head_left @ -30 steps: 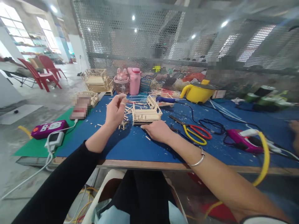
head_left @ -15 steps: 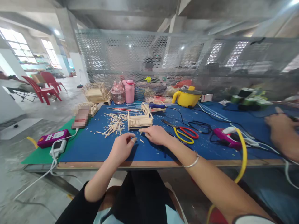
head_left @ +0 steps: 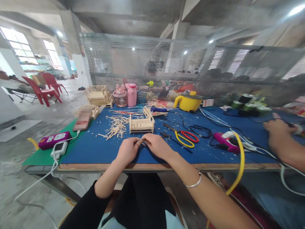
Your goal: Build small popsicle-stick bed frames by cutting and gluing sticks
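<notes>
Left hand (head_left: 127,150) and right hand (head_left: 157,146) together, fingertips pinching small stick (head_left: 141,142) between them.

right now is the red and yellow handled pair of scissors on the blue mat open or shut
Open: the red and yellow handled scissors lie flat on the blue mat, with the handle loops spread apart and the blades slightly parted.

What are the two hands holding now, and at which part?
The left hand and right hand pinch one small pale wooden stick piece between their fingertips, one hand at each end.
</notes>
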`<state>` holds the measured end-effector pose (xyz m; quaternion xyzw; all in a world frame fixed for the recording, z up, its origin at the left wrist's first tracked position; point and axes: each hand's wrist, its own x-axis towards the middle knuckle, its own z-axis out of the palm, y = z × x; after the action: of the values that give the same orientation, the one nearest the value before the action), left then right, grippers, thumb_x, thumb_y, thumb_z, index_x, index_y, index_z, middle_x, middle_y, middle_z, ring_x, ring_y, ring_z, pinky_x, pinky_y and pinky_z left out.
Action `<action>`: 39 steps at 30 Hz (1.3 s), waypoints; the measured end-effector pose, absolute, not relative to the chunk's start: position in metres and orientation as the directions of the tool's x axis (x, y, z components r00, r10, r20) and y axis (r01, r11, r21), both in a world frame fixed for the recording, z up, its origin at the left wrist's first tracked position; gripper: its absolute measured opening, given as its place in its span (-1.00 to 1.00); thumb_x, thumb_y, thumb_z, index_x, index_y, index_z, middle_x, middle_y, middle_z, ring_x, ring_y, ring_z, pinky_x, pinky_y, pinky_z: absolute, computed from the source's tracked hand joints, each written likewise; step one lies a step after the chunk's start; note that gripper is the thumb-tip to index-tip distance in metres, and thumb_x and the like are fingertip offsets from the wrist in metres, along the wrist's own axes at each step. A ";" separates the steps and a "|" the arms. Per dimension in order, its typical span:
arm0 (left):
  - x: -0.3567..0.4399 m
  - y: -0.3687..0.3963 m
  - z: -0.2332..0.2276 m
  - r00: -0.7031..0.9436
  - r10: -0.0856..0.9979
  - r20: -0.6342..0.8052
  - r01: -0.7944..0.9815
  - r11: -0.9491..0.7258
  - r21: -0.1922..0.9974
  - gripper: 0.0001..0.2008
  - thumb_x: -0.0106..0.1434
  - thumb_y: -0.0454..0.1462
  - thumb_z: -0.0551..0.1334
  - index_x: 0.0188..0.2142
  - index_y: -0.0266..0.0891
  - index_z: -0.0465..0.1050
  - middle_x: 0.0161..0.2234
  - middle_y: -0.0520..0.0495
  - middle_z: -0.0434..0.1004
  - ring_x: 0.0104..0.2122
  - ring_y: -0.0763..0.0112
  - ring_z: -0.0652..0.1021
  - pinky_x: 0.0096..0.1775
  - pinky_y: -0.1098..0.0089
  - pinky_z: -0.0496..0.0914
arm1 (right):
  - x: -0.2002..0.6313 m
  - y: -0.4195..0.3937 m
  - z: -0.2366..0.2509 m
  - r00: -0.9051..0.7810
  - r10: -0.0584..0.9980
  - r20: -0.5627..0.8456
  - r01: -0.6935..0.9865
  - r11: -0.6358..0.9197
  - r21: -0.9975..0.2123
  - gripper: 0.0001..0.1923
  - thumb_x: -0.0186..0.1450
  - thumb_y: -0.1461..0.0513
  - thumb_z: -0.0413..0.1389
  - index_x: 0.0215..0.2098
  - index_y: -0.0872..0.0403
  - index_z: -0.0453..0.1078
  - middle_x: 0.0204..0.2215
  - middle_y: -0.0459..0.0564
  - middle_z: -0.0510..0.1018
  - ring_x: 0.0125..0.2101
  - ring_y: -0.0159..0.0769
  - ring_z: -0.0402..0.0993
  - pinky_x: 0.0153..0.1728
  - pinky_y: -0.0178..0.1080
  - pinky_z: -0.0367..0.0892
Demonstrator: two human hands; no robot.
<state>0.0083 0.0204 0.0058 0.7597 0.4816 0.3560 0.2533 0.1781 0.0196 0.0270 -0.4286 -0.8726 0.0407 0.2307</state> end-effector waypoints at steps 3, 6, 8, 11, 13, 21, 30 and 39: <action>0.008 0.019 0.009 0.339 0.897 0.283 0.499 -0.427 0.754 -0.76 0.25 -0.19 0.11 -0.29 -0.18 0.55 -0.35 -0.04 0.62 -0.34 0.30 0.56 -0.30 0.40 0.35 | 0.183 0.015 0.025 -0.525 0.732 0.433 0.644 0.675 -0.360 -0.83 0.31 0.37 -0.05 -0.31 0.10 0.35 -0.35 0.00 0.52 -0.28 -0.31 0.42 -0.22 -0.29 0.27; 0.008 0.016 0.012 0.351 0.893 0.282 0.449 -0.425 0.786 -0.78 0.23 -0.17 0.14 -0.28 -0.19 0.53 -0.34 -0.02 0.62 -0.36 0.34 0.55 -0.31 0.42 0.35 | 0.188 0.011 0.027 -0.520 0.743 0.421 0.633 0.666 -0.395 -0.87 0.31 0.35 -0.04 -0.30 0.08 0.33 -0.36 -0.02 0.51 -0.32 -0.33 0.42 -0.25 -0.30 0.27; 0.009 0.013 0.013 0.362 0.882 0.301 0.419 -0.442 0.793 -0.78 0.24 -0.17 0.14 -0.27 -0.18 0.53 -0.31 -0.01 0.62 -0.33 0.34 0.55 -0.26 0.41 0.35 | 0.188 0.007 0.029 -0.494 0.773 0.399 0.644 0.633 -0.430 -0.91 0.30 0.32 -0.02 -0.26 0.07 0.31 -0.37 -0.05 0.50 -0.35 -0.34 0.42 -0.29 -0.31 0.28; 0.009 0.010 0.013 0.372 0.869 0.325 0.408 -0.468 0.784 -0.79 0.24 -0.22 0.13 -0.29 -0.17 0.54 -0.29 0.00 0.62 -0.30 0.35 0.55 -0.22 0.41 0.34 | 0.190 0.002 0.033 -0.472 0.804 0.362 0.617 0.594 -0.517 -0.84 0.28 0.30 0.02 -0.15 0.06 0.28 -0.33 -0.04 0.53 -0.31 -0.34 0.47 -0.25 -0.28 0.31; 0.009 0.010 0.011 0.339 0.884 0.321 0.411 -0.446 0.795 -0.79 0.24 -0.21 0.14 -0.30 -0.17 0.55 -0.31 0.00 0.62 -0.31 0.34 0.55 -0.23 0.41 0.35 | 0.200 0.002 0.036 -0.446 0.822 0.353 0.597 0.567 -0.567 -0.66 0.25 0.29 0.06 0.00 0.03 0.22 -0.21 0.00 0.54 -0.23 -0.32 0.48 -0.18 -0.25 0.33; 0.007 0.011 0.000 0.220 0.927 0.302 0.301 -0.359 0.883 -0.75 0.18 -0.11 0.20 -0.29 -0.20 0.53 -0.40 0.00 0.57 -0.43 0.40 0.48 -0.35 0.44 0.33 | 0.310 0.033 0.045 0.072 0.988 0.136 0.989 -0.054 -0.137 -0.62 0.22 0.15 0.08 -0.05 0.19 0.39 -0.27 0.19 0.56 -0.26 -0.12 0.49 -0.28 -0.21 0.31; 0.004 0.008 0.002 0.193 0.931 0.309 0.299 -0.356 0.885 -0.69 0.26 -0.08 0.07 -0.45 -0.23 0.39 -0.52 0.04 0.43 -0.45 0.43 0.40 -0.37 0.47 0.27 | 0.346 0.056 0.045 0.080 0.996 -0.026 0.984 -0.083 -0.155 -0.45 0.09 0.11 0.22 0.02 0.16 0.39 -0.26 0.15 0.59 -0.32 -0.12 0.50 -0.35 -0.23 0.31; 0.005 0.006 0.004 0.107 0.941 0.322 0.231 -0.338 0.912 -0.71 0.21 -0.06 0.18 -0.31 -0.21 0.53 -0.40 0.00 0.57 -0.38 0.38 0.49 -0.29 0.44 0.35 | 0.339 0.036 0.055 0.073 0.992 -0.101 0.888 -0.111 -0.446 -0.43 0.16 0.17 0.13 0.13 0.14 0.25 -0.54 -0.10 0.44 -0.63 -0.41 0.29 -0.61 -0.35 0.18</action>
<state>0.0049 0.0060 0.0044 0.6517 0.4496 0.4943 0.3589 0.3395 0.0364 0.0554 -0.7200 -0.6530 0.1926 0.1348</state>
